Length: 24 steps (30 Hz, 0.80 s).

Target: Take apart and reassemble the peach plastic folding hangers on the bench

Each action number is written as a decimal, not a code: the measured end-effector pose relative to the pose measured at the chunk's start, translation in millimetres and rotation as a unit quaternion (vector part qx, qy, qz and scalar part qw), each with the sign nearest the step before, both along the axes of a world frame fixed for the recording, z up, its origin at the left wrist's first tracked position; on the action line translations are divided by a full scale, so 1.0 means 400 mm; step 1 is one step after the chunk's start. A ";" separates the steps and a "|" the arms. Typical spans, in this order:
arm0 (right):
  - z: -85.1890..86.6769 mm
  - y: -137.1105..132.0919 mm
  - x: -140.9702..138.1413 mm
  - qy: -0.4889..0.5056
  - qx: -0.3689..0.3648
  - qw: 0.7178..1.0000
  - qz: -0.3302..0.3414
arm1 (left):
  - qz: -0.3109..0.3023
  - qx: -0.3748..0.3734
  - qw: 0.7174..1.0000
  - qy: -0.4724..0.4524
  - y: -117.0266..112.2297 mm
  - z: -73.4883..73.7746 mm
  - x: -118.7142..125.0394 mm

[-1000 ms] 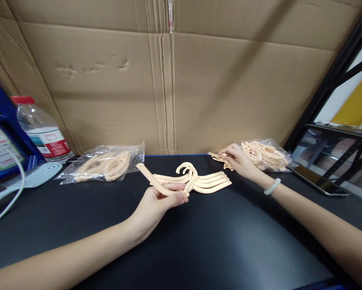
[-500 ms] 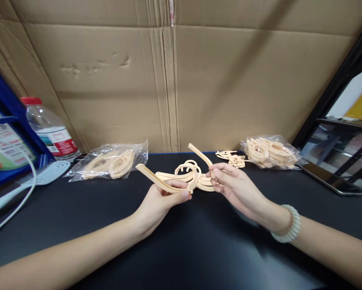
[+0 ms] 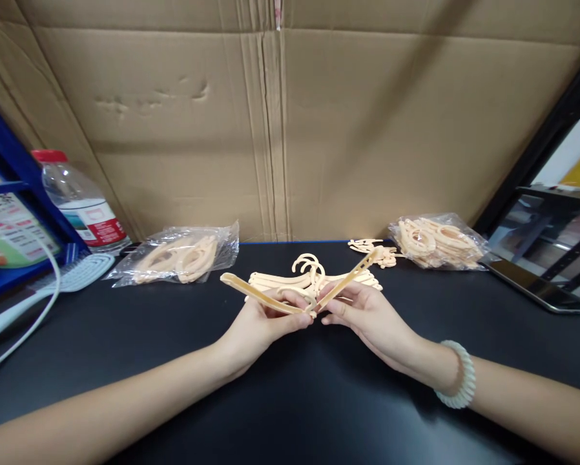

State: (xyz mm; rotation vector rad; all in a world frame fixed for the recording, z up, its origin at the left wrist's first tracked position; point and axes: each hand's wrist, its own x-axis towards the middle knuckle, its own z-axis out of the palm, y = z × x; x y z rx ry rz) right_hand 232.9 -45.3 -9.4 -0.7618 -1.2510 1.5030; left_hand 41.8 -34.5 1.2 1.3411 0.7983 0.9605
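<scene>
Between the thumb and fingers of my left hand (image 3: 270,316) is a beige plastic hanger arm (image 3: 244,287), its far end slanting up to the left. A curved hook (image 3: 308,301) shows at its inner end. My right hand (image 3: 362,310) pinches a second slotted hanger arm (image 3: 355,270) that slants up to the right. The inner ends of the two pieces meet or nearly meet between my fingertips; whether they are joined I cannot tell. Just behind my hands, several beige hangers (image 3: 283,281) lie stacked on the black table (image 3: 290,394), partly hidden by my fingers.
Clear bags of beige parts lie at the back left (image 3: 174,258) and back right (image 3: 440,242), with loose beige pieces (image 3: 374,252) beside the right one. On the left are a bottle (image 3: 84,206) and a pale hairbrush (image 3: 77,274). A dark tablet-like slab (image 3: 537,287) lies right. Cardboard (image 3: 174,129) stands behind.
My right hand has brought its hanger arm down and left to the piece in my left hand. That arm has turned from slanting up-left to slanting up-right.
</scene>
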 end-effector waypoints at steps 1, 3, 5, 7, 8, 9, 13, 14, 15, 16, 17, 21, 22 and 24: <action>0.000 0.000 0.000 -0.007 0.010 1.000 0.000 | -0.002 0.004 1.000 0.010 0.000 0.001 0.000; 0.002 0.002 0.000 -0.021 0.027 0.999 0.006 | -0.007 0.009 1.000 0.019 0.001 0.001 0.000; 0.004 0.003 0.001 -0.027 0.046 0.999 0.013 | -0.013 0.012 1.000 0.019 0.003 0.000 -0.002; 0.006 0.004 0.000 -0.029 0.062 0.997 0.021 | -0.019 0.015 1.000 0.019 0.004 -0.001 -0.003; 0.007 0.005 -0.001 -0.029 0.066 0.997 0.024 | -0.019 0.015 0.999 0.021 0.004 -0.001 -0.003; 0.008 0.005 -0.001 -0.030 0.068 0.997 0.027 | -0.017 0.015 0.999 0.024 0.004 -0.001 -0.004; 0.006 0.006 -0.002 -0.041 0.063 0.997 0.032 | -0.009 0.016 0.999 0.028 0.001 -0.001 -0.004; 0.005 0.006 -0.002 -0.043 0.061 0.997 0.031 | -0.011 0.016 0.999 0.027 0.000 -0.001 -0.004; 0.004 0.005 -0.002 -0.044 0.058 0.997 0.030 | -0.016 0.016 0.999 0.026 0.001 -0.002 -0.005; 0.003 0.005 -0.002 -0.044 0.056 0.997 0.030 | -0.020 0.015 0.999 0.025 0.001 -0.003 -0.005; 0.002 0.005 -0.002 -0.042 0.053 0.997 0.031 | -0.025 0.013 0.999 0.024 0.002 -0.005 -0.006; -0.003 0.003 -0.003 -0.027 0.041 0.998 0.043 | -0.031 -0.001 0.999 0.012 0.005 -0.009 -0.008; -0.003 0.003 -0.003 -0.024 0.038 0.998 0.045 | -0.030 -0.003 0.999 0.011 0.005 -0.009 -0.008; -0.004 0.003 -0.005 -0.022 0.036 0.998 0.046 | -0.028 -0.002 1.000 0.010 0.004 -0.009 -0.007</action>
